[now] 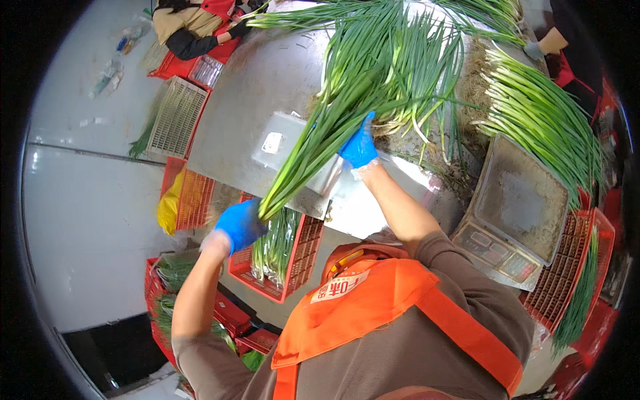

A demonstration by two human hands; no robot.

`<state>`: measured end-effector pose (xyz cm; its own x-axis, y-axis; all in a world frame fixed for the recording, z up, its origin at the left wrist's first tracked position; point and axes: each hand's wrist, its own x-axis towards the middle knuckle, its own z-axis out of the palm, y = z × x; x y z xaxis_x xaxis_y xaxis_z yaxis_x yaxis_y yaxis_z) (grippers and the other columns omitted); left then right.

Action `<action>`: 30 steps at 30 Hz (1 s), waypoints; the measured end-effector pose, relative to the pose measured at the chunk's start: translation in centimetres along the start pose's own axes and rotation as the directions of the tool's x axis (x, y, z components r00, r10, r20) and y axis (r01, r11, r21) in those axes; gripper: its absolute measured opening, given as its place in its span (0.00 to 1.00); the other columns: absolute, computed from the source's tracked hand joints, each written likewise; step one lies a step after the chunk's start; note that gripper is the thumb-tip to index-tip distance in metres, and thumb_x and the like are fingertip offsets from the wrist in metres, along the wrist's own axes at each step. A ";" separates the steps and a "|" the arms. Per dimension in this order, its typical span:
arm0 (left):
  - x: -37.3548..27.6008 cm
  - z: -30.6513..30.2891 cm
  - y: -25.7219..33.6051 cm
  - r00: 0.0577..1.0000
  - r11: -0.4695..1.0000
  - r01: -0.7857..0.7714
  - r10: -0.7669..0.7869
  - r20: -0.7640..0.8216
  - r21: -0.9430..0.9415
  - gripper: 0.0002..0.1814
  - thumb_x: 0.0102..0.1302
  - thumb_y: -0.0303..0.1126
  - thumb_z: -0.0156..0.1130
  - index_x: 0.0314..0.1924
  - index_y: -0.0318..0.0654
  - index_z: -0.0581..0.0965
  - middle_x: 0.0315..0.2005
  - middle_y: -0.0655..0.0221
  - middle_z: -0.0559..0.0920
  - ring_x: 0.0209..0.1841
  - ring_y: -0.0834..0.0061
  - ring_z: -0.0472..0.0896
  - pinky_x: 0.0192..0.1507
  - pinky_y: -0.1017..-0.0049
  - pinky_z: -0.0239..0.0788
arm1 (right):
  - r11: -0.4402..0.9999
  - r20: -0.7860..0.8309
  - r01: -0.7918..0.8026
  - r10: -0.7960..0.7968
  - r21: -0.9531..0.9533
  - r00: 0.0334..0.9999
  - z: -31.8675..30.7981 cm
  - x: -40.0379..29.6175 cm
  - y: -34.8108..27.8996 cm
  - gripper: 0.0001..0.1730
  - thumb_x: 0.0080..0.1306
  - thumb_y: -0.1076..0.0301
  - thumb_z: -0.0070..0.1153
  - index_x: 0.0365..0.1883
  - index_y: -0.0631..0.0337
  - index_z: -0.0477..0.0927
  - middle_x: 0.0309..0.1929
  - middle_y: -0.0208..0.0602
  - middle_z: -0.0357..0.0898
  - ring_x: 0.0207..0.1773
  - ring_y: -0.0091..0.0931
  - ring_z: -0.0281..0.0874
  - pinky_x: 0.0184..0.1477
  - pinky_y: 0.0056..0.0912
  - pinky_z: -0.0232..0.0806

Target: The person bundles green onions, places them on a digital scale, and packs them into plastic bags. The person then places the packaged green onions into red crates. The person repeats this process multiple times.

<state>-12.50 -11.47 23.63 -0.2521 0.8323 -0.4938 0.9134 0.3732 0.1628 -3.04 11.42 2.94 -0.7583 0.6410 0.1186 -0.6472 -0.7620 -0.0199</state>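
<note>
My left hand [240,225], in a blue glove, grips a bunch of green onions [312,160] at its pale lower end. The bunch slants up and away over the near edge of the metal table [225,120], its leaves lying towards a loose pile of green onions [380,45]. Also gloved in blue, my right hand [359,144] is against the bunch farther up the leaves, thumb showing on the right side. Its fingers are largely hidden under the leaves. Below the bunch lies a flat clear-lidded box or panel [280,137] with a white label.
A dirty weighing scale [520,195] stands at right, by a row of green onions [535,110]. A red crate [305,255] holding bagged green onions is below the table edge. Other people's hands [542,47] and sleeves [192,45] show at the far corners.
</note>
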 end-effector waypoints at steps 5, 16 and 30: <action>-2.8 -1.9 1.0 0.923 0.906 0.112 0.057 -0.380 0.407 0.13 0.52 0.26 0.58 0.40 0.40 0.74 0.25 0.52 0.77 0.30 0.51 0.77 0.31 0.58 0.69 | 0.988 0.319 0.069 -0.110 0.137 0.941 6.3 -0.7 -5.1 0.54 0.48 0.26 0.46 0.66 0.51 0.55 0.67 0.44 0.54 0.66 0.47 0.53 0.66 0.58 0.47; 12.7 4.1 26.7 0.594 0.730 -0.540 0.683 -0.425 0.419 0.24 0.49 0.19 0.55 0.50 0.40 0.74 0.33 0.50 0.78 0.34 0.50 0.76 0.35 0.59 0.68 | 0.227 0.514 0.870 -0.731 -0.438 0.449 12.8 -30.1 -34.8 0.60 0.48 0.24 0.44 0.69 0.57 0.44 0.70 0.42 0.44 0.71 0.40 0.45 0.69 0.52 0.41; 23.4 12.0 38.5 0.557 0.482 -0.713 0.830 -0.005 0.510 0.28 0.57 0.25 0.50 0.60 0.41 0.63 0.33 0.51 0.79 0.37 0.55 0.79 0.38 0.59 0.71 | 0.472 -0.524 0.425 -0.852 -0.772 -0.006 0.1 -58.3 -47.6 0.32 0.59 0.45 0.55 0.56 0.55 0.69 0.56 0.46 0.69 0.53 0.40 0.71 0.49 0.48 0.71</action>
<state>20.57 17.45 8.10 0.6164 0.7756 -0.1360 0.7825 -0.6227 -0.0049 71.98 10.32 -2.94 0.5154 0.6934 -0.5036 -0.6877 -0.0160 -0.7258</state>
